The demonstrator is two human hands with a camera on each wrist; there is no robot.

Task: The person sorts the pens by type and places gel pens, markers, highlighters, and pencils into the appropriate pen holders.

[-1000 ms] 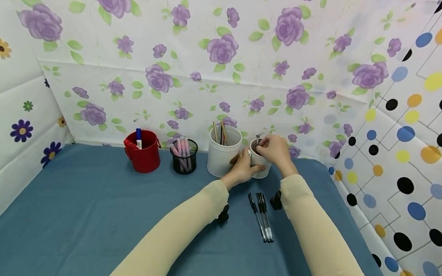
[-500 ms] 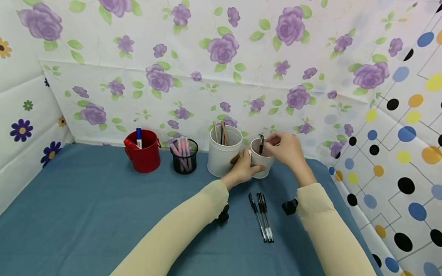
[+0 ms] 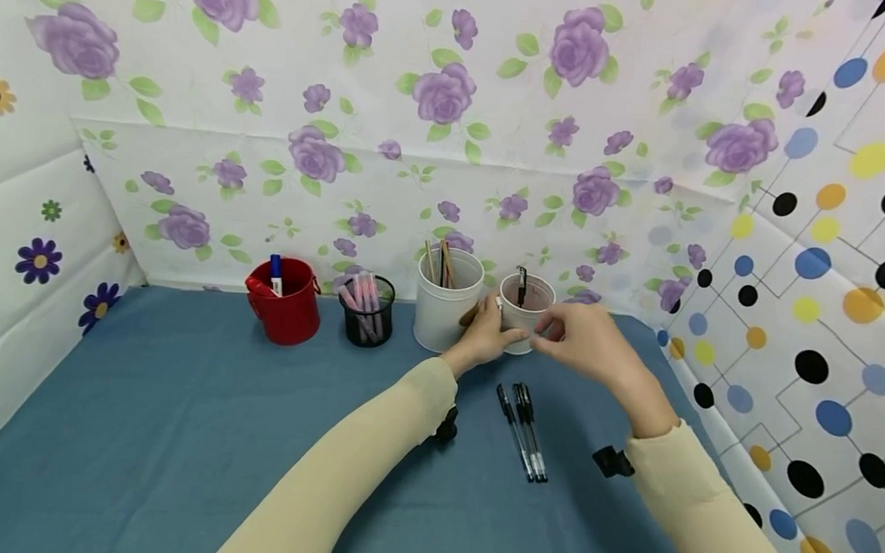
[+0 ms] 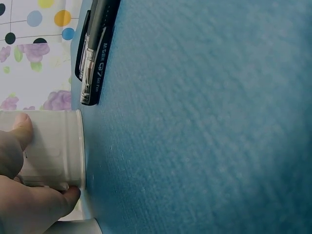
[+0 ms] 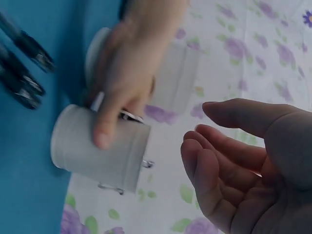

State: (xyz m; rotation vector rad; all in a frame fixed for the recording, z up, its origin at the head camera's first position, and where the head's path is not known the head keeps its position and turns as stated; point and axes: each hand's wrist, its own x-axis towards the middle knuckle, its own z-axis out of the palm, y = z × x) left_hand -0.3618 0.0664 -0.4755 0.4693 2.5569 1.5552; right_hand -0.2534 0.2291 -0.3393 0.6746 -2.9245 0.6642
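Three black pens [image 3: 523,431] beside small cup [image 3: 526,312]

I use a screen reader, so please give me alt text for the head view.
A left hand grips a small white cup holding one black pen; the empty right hand hovers beside it, above three black pens on blue cloth.

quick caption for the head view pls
Left hand grips a small white cup holding one black pen; empty right hand hovers beside it.
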